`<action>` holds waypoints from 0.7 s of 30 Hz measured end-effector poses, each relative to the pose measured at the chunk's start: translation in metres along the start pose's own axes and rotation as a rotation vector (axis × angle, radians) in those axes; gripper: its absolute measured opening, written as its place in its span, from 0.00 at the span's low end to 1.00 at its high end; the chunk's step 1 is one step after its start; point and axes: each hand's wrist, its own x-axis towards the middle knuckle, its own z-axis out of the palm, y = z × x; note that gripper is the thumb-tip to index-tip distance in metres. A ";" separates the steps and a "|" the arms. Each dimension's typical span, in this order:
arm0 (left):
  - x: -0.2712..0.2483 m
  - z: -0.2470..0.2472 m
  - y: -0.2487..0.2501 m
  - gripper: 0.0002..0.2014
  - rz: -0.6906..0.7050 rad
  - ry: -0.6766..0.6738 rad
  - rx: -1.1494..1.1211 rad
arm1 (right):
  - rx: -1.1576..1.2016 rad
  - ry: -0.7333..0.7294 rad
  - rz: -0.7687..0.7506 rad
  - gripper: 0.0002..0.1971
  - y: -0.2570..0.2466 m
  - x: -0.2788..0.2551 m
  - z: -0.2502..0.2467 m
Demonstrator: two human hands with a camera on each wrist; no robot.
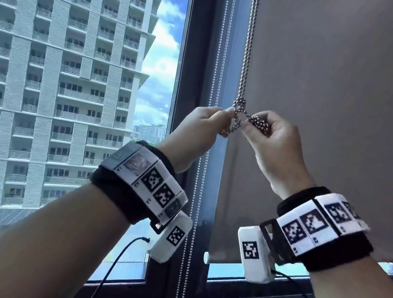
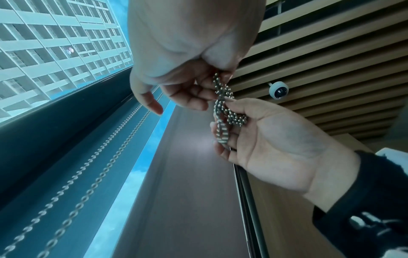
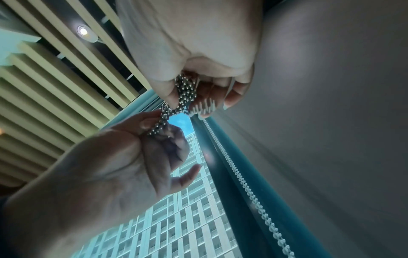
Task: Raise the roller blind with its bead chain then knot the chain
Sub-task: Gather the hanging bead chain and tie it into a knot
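The bead chain [image 1: 246, 52] was seen hanging in front of the dark window frame [image 1: 196, 70], just beside the left edge of the grey roller blind [image 1: 341, 108]. The blind's bottom bar lay low, near the window sill, so the raising could not be judged finished; much of the pane on that side was covered. The knotting, however, was judged well under way: a loose knot [image 1: 238, 115] had been formed in the doubled chain, with an open loop visible at its centre, and it remained to be drawn tight.

The left hand [image 1: 203, 126] was curled, one side of the knot being pinched between thumb and fingertips, with the little finger held apart. The right hand [image 1: 268, 138] was closed on a gathered bunch of chain just right of the knot. A second, thinner chain [image 1: 222, 48] hung untouched against the frame, left of the knotted one.

No containers were visible.
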 end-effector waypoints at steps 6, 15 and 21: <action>-0.013 -0.002 -0.005 0.20 0.161 0.115 -0.281 | 0.062 -0.076 0.012 0.04 0.003 -0.003 0.005; -0.030 -0.019 -0.011 0.18 0.013 -0.075 -0.414 | 0.281 -0.199 0.083 0.02 0.005 -0.010 0.001; -0.050 0.002 -0.038 0.18 -0.074 -0.192 -0.135 | 0.262 -0.122 0.091 0.04 0.011 -0.015 0.014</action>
